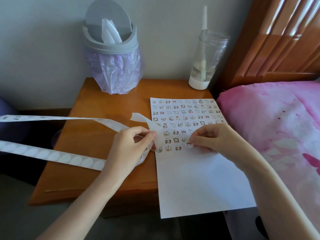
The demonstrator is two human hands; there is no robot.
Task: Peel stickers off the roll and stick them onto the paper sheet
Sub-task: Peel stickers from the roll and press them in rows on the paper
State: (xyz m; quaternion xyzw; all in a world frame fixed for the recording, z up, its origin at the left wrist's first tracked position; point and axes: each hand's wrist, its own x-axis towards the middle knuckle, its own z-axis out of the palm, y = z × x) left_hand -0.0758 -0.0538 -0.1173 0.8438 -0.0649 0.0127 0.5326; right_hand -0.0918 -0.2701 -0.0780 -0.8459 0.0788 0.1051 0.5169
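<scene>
Table: wooden, standing against the wall, with the bed and its pink cover along its right edge.

Containers:
- Grey bin at the far edge, left of centre. It is lined with a purple bag that hangs down outside it. The swing lid is tipped open and a white paper scrap stands in the opening. Nothing deeper inside can be seen.
- Clear tumbler at the far right corner, on a white base. It holds a shallow layer of liquid, and a pale straw rises out of the top.

Task items:
- The paper sheet lies along the right edge of the table and overhangs the near edge. Rows of small printed stickers cover its far half; the near half is blank.
- The left hand is at the sheet's left edge. Its fingers are curled and pinch the sticker strip. Two runs of the strip lead off past the left edge of the table.
- The right hand is over the sheet. Thumb and forefinger are narrowed on one sticker, just right of the three in the lowest row. Whether it touches the paper cannot be told.
</scene>
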